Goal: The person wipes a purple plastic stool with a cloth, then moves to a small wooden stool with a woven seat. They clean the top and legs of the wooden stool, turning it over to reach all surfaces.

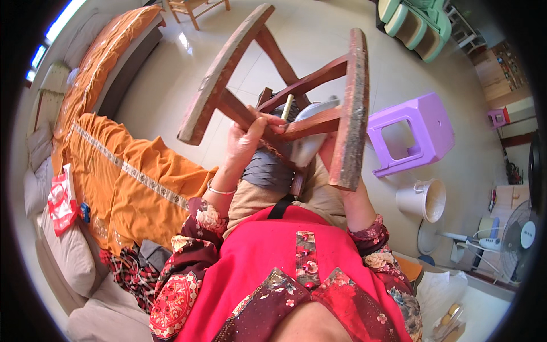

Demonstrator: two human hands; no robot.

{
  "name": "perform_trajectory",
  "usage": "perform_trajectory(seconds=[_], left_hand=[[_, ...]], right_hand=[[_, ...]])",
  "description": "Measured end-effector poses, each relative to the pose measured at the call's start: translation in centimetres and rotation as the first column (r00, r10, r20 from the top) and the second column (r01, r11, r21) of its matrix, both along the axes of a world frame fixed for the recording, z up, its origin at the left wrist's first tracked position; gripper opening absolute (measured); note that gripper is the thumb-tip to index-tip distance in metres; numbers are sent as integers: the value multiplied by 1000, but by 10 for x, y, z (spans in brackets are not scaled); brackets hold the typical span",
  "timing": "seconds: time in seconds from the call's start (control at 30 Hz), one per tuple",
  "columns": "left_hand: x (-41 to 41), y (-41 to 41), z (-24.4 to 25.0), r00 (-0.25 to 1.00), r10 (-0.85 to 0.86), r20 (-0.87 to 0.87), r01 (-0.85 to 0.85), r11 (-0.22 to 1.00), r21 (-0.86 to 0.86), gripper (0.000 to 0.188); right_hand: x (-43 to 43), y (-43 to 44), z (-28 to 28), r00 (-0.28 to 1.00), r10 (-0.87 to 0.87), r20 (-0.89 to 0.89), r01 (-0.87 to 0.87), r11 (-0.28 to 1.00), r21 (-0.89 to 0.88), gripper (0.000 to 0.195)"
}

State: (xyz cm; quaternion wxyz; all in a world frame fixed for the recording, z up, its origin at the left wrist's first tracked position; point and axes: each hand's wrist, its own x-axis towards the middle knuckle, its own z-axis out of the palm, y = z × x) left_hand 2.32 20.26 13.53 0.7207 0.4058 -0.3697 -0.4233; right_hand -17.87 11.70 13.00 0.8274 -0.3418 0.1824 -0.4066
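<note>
An upturned folding wooden stool (243,77), its red-brown paint worn, rests over my lap. Its dark grey woven strap seat (267,171) lies against my knees. My left hand (252,128) closes around a wooden rail on the left side, thumb on top. A brown twisted cord (273,149) runs along the wood just below it. Behind the right leg bar (350,115), my right hand (328,149) is mostly hidden; its grip is not visible. Near it is a whitish, shiny sheet-like thing (310,147), partly covered. A pale yellow stick (287,107) pokes up between the rails.
A purple plastic stool (431,128) lies tipped on the tiled floor at right. Nearer are a white bucket (421,201) and a standing fan (491,241). An orange cloth (128,184) covers the sofa on the left. A green massage chair (414,30) stands far right.
</note>
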Motion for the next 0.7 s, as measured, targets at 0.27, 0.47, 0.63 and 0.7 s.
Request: perform_trajectory(seconds=[0.27,0.47,0.63,0.7], left_hand=[[-9,5,7,997,48,53,-48,999,-12,14],[-10,0,-9,999,40,1,-39,993,-112,12],[-12,-2,-10,994,97,-57,-106,976,-188,13],[-9,2,-9,995,101,-27,-104,982,-156,13]], right_hand=[[1,11,31,984,21,-177,-62,971,-230,58],[34,17,36,975,-162,-154,61,855,-515,54],[56,17,-34,890,-160,-427,-114,828,-548,34],[62,20,-37,897,-137,-421,-117,844,-524,29]])
